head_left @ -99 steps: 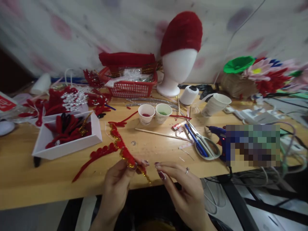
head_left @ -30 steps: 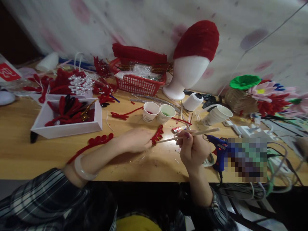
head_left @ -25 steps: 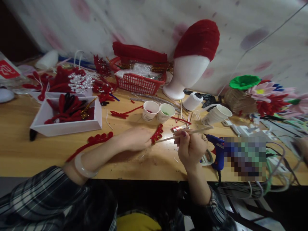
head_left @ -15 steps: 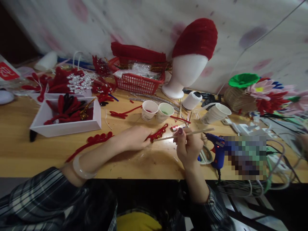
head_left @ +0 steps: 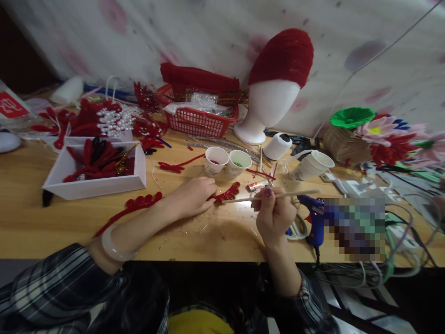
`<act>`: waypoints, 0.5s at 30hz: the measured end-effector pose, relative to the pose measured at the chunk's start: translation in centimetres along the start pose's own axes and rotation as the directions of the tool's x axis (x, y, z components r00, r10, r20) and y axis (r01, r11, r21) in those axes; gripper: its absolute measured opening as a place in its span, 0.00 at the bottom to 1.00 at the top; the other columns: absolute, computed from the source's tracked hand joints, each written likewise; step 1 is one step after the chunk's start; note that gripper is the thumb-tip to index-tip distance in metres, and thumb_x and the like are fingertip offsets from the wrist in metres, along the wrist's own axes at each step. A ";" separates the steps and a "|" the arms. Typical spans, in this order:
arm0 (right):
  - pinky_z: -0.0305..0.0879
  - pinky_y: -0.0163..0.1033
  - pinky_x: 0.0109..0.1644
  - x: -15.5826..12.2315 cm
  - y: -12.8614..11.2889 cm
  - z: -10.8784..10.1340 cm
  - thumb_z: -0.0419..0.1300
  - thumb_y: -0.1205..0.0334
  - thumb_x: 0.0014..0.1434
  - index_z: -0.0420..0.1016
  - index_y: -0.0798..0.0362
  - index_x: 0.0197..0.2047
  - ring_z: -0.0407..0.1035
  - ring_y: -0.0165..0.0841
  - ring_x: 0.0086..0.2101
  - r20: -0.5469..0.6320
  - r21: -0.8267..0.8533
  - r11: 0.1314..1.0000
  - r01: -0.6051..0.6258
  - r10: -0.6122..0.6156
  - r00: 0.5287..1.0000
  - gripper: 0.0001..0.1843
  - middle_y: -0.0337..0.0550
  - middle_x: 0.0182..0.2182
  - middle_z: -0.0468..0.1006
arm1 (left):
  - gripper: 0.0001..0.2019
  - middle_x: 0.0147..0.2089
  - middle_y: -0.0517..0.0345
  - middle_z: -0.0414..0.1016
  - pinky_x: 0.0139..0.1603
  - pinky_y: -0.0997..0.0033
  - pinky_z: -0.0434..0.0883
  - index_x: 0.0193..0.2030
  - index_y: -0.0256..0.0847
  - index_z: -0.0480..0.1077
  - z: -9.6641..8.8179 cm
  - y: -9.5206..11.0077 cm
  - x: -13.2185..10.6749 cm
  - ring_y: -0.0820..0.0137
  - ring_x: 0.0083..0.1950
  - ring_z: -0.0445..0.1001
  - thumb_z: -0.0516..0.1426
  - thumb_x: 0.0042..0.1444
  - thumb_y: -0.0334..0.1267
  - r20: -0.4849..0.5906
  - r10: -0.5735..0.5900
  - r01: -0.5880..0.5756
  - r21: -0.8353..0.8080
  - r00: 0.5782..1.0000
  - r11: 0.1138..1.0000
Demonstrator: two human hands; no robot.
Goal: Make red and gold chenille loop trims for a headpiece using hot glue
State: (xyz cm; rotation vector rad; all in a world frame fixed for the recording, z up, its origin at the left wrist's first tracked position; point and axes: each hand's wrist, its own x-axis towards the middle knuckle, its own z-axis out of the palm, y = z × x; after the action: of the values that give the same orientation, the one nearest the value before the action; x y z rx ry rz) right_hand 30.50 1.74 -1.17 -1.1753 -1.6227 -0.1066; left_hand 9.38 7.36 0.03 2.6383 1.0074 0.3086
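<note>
My left hand (head_left: 194,197) is closed on the near end of a red fuzzy pipe-cleaner piece (head_left: 227,192) with scalloped loops and gold trim along its lower edge. Between the fingers of my right hand (head_left: 276,211) is a thin pale wooden stick (head_left: 302,192), held almost level. Its left tip meets the gold-trimmed edge of the red piece. Under my left forearm lies another looped red pipe-cleaner stem (head_left: 144,200). Two paper cups stand just beyond my hands: one (head_left: 216,160) holds small red bits, the other (head_left: 239,162) green bits.
A blue glue gun (head_left: 314,222) with its cord lies right of my right hand. On the left is a white box (head_left: 100,183) of red and black pieces. Behind stand a red basket (head_left: 198,121), a foam head (head_left: 266,106) in a red cap, and stacked paper cups (head_left: 313,166).
The stick and my right hand have shifted slightly right. My left hand has drawn back a little to the left, and the red piece has turned flatter.
</note>
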 end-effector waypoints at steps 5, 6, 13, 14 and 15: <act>0.63 0.35 0.25 0.0 -0.1 0.0 0.49 0.63 0.70 0.69 0.50 0.33 0.67 0.28 0.18 -0.099 -0.001 1.000 0.012 -0.012 0.995 0.13 0.34 0.18 0.73 | 0.08 0.35 0.52 0.73 0.38 0.66 0.66 0.31 0.38 0.70 -0.1 0.0 0.2 0.65 0.37 0.72 0.55 0.62 0.31 -0.013 0.023 -0.023 -0.036 1.000 0.999; 0.63 0.35 0.25 0.1 -0.1 0.0 0.49 0.63 0.71 0.68 0.50 0.33 0.68 0.28 0.18 -0.100 -0.003 1.000 0.013 -0.013 0.995 0.14 0.34 0.19 0.73 | 0.08 0.35 0.52 0.73 0.39 0.66 0.67 0.31 0.38 0.70 -0.1 0.0 0.2 0.65 0.37 0.72 0.55 0.62 0.30 -0.015 0.027 -0.028 -0.041 1.000 0.999; 0.62 0.35 0.24 0.2 -0.1 0.3 0.52 0.59 0.70 0.70 0.50 0.34 0.68 0.29 0.17 -0.003 -0.037 0.999 0.009 -0.009 1.000 0.12 0.33 0.18 0.72 | 0.09 0.35 0.53 0.73 0.39 0.67 0.67 0.32 0.38 0.71 0.0 -0.1 0.2 0.66 0.37 0.72 0.54 0.63 0.31 -0.012 0.045 -0.045 -0.050 0.999 0.998; 0.63 0.35 0.24 0.2 -0.1 0.3 0.50 0.59 0.71 0.70 0.50 0.35 0.68 0.29 0.17 -0.013 -0.042 0.999 0.007 -0.007 1.000 0.13 0.33 0.18 0.72 | 0.09 0.35 0.53 0.73 0.39 0.67 0.67 0.32 0.38 0.71 0.0 -0.1 0.2 0.66 0.37 0.72 0.54 0.63 0.31 -0.010 0.046 -0.047 -0.050 0.999 0.998; 0.63 0.35 0.25 0.2 -0.1 0.3 0.49 0.58 0.72 0.70 0.50 0.35 0.68 0.29 0.18 -0.024 -0.047 0.999 0.006 -0.007 1.000 0.14 0.33 0.18 0.72 | 0.09 0.35 0.53 0.73 0.39 0.67 0.67 0.32 0.38 0.71 0.0 -0.1 0.2 0.66 0.37 0.72 0.54 0.64 0.31 -0.007 0.048 -0.048 -0.050 0.999 0.998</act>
State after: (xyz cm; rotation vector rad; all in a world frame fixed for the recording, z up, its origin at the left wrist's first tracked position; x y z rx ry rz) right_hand 30.24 1.95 -1.08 -1.2001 -1.6103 -0.1634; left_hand 9.53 7.56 -0.02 2.6207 0.9271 0.3485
